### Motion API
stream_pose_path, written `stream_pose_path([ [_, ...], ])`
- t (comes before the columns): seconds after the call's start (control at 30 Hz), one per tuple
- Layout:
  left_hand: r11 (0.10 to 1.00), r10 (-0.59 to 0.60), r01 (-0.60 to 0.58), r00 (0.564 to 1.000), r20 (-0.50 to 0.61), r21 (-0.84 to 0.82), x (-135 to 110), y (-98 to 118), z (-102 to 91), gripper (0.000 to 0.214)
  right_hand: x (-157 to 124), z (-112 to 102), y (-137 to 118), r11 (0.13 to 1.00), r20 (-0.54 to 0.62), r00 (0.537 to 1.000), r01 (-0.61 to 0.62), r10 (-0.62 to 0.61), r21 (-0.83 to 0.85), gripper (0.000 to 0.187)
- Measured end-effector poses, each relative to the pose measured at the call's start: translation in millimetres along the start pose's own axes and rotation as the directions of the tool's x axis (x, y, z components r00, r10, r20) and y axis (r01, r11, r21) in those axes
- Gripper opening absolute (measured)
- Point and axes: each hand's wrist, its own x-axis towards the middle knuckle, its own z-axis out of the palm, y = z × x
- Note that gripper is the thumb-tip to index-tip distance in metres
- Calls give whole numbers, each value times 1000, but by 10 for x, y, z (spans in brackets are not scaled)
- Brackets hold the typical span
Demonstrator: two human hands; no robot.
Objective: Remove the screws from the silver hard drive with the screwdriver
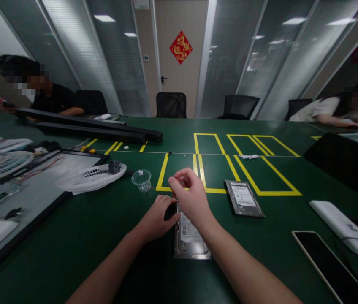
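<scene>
A silver hard drive (189, 242) with a white label lies flat on the green table in front of me. My right hand (191, 194) is closed over its far end, pinching a small screwdriver (174, 194) whose red part shows below the fingers. The thin shaft points down at the drive's far left corner; the rest is hidden by the hand. Curled around that same corner, my left hand (160, 216) has its thumb on the drive and its fingertips near the shaft. A second hard drive (244, 197) rests to the right.
Left of my hands stand a clear plastic cup (141, 180) and a white fan grille (93, 177), beside a large flat panel (39, 198). On the right lie a phone (327, 266) and a white power bank (345, 226). Yellow tape (280, 193) marks the table. Two people sit across.
</scene>
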Motion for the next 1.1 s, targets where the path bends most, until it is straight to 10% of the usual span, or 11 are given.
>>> stream_pose_path([
  [1.1,1000,-21,21,1000,14,-11,6,41,-19,29,-40,-23,-4,999,39,999,-34,35,-20,5],
])
